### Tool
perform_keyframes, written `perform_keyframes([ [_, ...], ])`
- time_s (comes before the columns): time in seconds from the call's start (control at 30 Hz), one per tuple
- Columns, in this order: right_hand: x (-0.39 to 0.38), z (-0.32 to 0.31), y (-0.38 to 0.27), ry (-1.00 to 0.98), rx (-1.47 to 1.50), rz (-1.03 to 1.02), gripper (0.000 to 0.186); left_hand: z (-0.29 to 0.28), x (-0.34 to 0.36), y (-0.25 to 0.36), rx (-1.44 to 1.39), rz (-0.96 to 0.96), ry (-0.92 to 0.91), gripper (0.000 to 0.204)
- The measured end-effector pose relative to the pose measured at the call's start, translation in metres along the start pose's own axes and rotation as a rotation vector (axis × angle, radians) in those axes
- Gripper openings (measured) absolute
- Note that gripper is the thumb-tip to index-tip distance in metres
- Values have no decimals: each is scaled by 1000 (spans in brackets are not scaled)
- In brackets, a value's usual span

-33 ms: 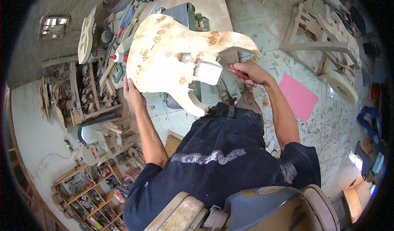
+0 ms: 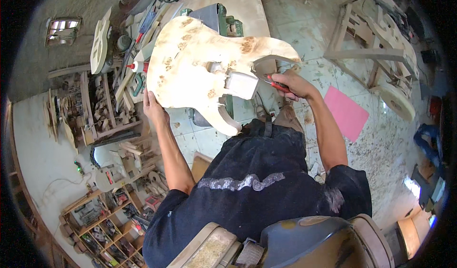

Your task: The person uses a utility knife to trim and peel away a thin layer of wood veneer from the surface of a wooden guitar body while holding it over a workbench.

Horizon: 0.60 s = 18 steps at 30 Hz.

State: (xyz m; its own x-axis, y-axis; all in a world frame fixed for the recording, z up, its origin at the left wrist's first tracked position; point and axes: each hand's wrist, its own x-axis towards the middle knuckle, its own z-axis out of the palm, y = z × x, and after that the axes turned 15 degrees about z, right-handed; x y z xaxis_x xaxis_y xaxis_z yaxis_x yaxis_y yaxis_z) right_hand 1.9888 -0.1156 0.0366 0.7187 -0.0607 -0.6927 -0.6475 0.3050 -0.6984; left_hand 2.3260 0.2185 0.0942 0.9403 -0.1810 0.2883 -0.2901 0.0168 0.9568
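A pale electric guitar body [image 2: 190, 63] with a burl-patterned top and ragged, splintered cutouts is held level in front of me. My left hand [image 2: 154, 110] grips its lower left edge, the thumb over the top and the other fingers mostly hidden beneath. In my right hand [image 2: 294, 85] is a red-handled hand tool that looks like pliers [image 2: 280, 86], with the fingers wrapped round its handles. Its dark tip is near the upper horn's inner curve; whether it touches the wood I cannot tell. A bare neck pocket [image 2: 241, 85] shows to the left of the tool.
Behind the body stands a green-and-dark machine [image 2: 233, 26] beside a wooden bench top [image 2: 252, 11]. A red-tipped bottle [image 2: 138, 67] lies to the left. A pink sheet [image 2: 346, 113] rests on the tiled floor. Wooden frames [image 2: 366, 54] stand at right, compartment shelves [image 2: 102, 225] at lower left.
The tool in my right hand has shifted slightly, with its red handles appearing closer together. The guitar body and my left hand stay in place.
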Motion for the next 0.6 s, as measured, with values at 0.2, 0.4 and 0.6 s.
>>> perform_keyframes([
  [0.2, 3, -20, 24, -209, 138, -22, 57, 8, -3, 10, 5, -18, -15, 47],
  [0.4, 4, 12, 32, 143, 402, -192, 45, 11, -6, 11, 56, -3, 21, 46],
  [0.6, 26, 47, 29, 630, 178, -634, 45, 6, -5, 5, -7, 10, 8, 45],
])
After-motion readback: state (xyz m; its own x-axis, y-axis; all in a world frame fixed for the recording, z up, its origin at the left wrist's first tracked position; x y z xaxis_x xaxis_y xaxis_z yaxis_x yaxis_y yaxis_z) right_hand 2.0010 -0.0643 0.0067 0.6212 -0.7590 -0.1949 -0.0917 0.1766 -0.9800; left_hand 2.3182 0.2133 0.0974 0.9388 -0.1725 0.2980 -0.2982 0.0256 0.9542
